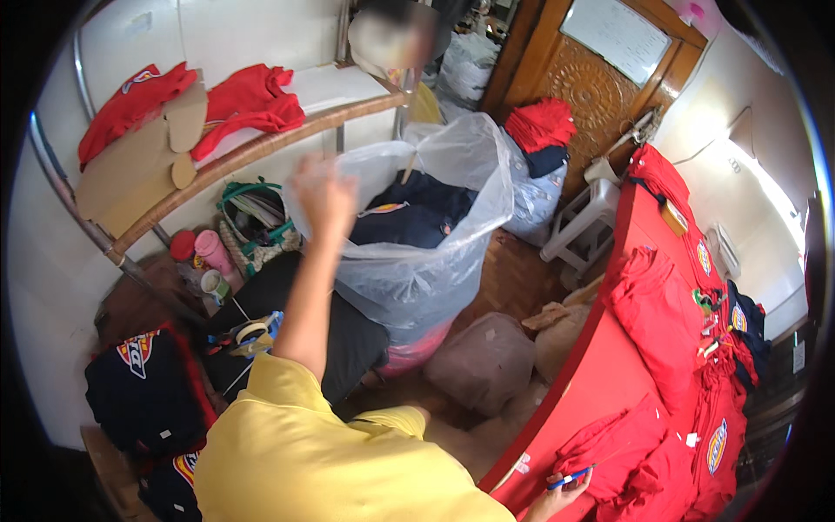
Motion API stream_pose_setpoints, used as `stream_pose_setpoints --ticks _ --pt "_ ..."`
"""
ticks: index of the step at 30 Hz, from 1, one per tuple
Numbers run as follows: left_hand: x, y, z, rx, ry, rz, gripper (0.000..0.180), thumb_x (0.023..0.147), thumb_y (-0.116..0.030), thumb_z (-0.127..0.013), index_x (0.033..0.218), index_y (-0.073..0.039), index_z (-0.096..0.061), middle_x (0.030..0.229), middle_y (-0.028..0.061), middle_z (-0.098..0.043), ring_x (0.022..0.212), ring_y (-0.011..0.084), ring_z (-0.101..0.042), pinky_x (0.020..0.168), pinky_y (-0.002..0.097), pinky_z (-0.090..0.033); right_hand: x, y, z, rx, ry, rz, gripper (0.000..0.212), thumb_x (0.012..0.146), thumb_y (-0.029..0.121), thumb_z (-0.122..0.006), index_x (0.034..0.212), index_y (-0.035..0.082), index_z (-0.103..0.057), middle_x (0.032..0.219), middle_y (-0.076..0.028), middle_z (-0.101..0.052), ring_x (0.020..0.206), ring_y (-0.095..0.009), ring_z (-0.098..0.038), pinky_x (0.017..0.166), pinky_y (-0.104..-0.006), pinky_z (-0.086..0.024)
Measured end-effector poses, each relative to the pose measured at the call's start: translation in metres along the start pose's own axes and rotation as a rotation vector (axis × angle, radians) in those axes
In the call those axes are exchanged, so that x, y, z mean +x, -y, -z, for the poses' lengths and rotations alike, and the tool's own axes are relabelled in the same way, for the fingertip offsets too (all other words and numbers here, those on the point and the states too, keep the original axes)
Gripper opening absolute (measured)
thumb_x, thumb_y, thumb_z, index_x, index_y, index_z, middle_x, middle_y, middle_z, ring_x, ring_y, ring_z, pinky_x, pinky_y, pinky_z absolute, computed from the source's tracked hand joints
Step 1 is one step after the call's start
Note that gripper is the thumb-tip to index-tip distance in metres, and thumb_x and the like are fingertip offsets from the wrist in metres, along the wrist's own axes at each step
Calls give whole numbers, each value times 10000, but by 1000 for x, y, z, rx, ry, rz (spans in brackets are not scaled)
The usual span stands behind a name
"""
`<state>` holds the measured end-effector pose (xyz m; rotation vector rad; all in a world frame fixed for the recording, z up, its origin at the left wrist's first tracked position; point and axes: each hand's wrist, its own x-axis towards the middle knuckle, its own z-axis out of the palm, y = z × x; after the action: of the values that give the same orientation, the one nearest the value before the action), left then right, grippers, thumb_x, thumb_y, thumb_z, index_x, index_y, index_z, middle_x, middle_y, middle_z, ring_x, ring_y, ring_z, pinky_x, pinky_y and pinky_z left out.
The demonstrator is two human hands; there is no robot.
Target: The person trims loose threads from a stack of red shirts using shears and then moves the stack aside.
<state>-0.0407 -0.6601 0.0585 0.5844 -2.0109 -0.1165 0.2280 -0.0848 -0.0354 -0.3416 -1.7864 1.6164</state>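
Note:
My left hand, smeared by motion, is raised at the left rim of a large clear plastic bag. Its fingers do not show clearly, and I cannot tell whether it touches the rim. Dark navy garments with a printed patch lie inside the bag. At the lower right, my right hand is closed on a slim blue pen-like tool, by the edge of a red-topped table. Beside that hand lies a crumpled red garment. Part of the right hand is cut off by the lower edge.
Red shirts are heaped along the table. Left, a shelf bears red garments and cardboard. Folded dark shirts lie lower left. Filled bags sit on the floor; a white stool stands near the wooden door.

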Motion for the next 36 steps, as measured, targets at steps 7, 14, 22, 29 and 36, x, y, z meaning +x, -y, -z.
stream_pose_setpoints --ticks 7,14,22,29,36 --pt "-28 96 -97 -493 459 509 555 774 -146 -619 1302 -44 -483 1207 232 -569 1099 350 -564 929 385 -439 17 -45 0 69 80 28 669 811 24 -609 1395 74 -288 886 -23 -475 632 -89 -459 605 -221 -393" --pt "-173 -35 -120 -204 834 81 465 823 -127 -474 1278 -198 -533 1081 163 -607 896 358 -631 793 461 -501 3 -17 -27 -69 -66 -170 643 818 -28 -565 1390 122 -313 853 -13 -470 644 -71 -462 570 -201 -403" --pt "-171 -9 -138 -471 900 146 547 811 -141 -535 1350 -186 -456 998 170 -642 896 356 -622 834 419 -478 12 -14 -37 14 -62 -198 681 770 -14 -616 1378 103 -333 951 -39 -480 669 -99 -493 581 -223 -430" --pt "-64 19 -125 -233 426 30 453 860 -229 -586 1275 -73 -495 1185 232 -538 1176 342 -483 979 470 -370 21 -7 -31 -10 -126 -331 698 751 -51 -603 1381 95 -338 807 -12 -462 638 -107 -506 586 -251 -474" --pt "-52 -292 20 -1619 942 -199 254 963 -162 -454 1030 16 -622 1006 120 -616 969 191 -571 881 294 -430 48 21 -30 -2 -236 -422 702 732 -48 -663 1360 59 -367 875 -36 -489 682 -116 -545 584 -252 -496"
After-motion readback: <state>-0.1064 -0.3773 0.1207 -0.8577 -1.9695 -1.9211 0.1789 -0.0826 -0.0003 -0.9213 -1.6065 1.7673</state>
